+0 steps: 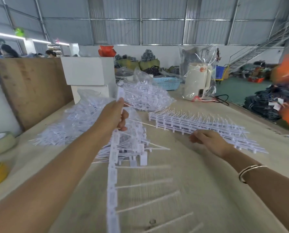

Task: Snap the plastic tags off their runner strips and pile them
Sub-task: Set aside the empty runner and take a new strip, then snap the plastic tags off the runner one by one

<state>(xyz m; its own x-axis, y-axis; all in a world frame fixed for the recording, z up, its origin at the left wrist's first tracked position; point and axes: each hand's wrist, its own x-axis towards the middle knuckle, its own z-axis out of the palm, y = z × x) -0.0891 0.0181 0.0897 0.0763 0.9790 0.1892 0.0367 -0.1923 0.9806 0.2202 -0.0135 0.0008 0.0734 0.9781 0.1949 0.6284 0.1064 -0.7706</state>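
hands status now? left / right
Left hand: fingers curled round a strip of white tags, lifted off the table.
Right hand: loosely curled, holding nothing, beside the stacked runner strips.

It was a big factory or warehouse hall, with a metal wall (pixel 157 22), a metal staircase (pixel 258 47), piles of stuffed bags (pixel 140 62) and, it seemed, workers (pixel 7 49) far behind the table (pixel 199 182).

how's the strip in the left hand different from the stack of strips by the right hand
The strip is single and lifted, gripped by the left hand; the stack is many strips lying flat on the table. The right hand rests beside it. Both are white with thin prongs.
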